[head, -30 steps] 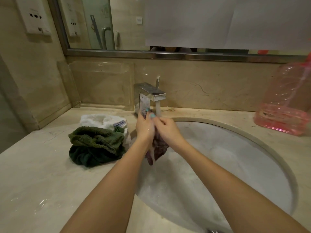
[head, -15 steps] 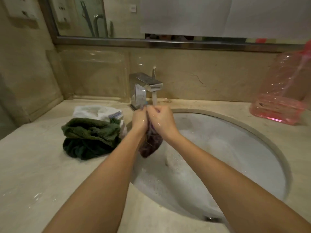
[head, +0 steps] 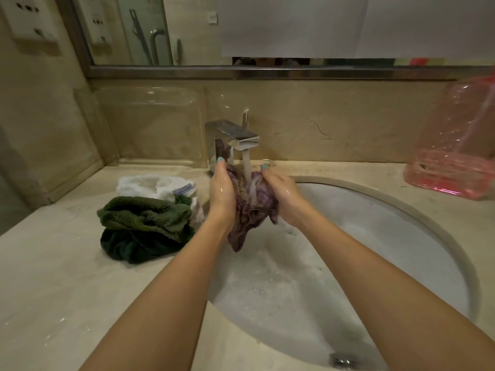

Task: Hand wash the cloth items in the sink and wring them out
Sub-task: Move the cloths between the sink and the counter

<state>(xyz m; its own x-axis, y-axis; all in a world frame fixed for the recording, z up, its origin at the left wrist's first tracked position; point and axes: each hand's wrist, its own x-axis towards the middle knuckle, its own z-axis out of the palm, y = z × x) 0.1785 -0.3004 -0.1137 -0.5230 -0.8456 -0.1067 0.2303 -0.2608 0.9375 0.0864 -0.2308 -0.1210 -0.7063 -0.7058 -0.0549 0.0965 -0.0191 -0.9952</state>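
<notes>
Bathroom: sink [head: 442,236], faucet [head: 235,136], mirror [head: 267,28].

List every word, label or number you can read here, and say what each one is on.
Tag on the white cloth: blue lettering, tilted and too blurred to read with confidence.
Pink bottle: no readable label.
Faucet: no marking visible.
Wall sockets: no text visible.
Nothing else here carries text.
</notes>
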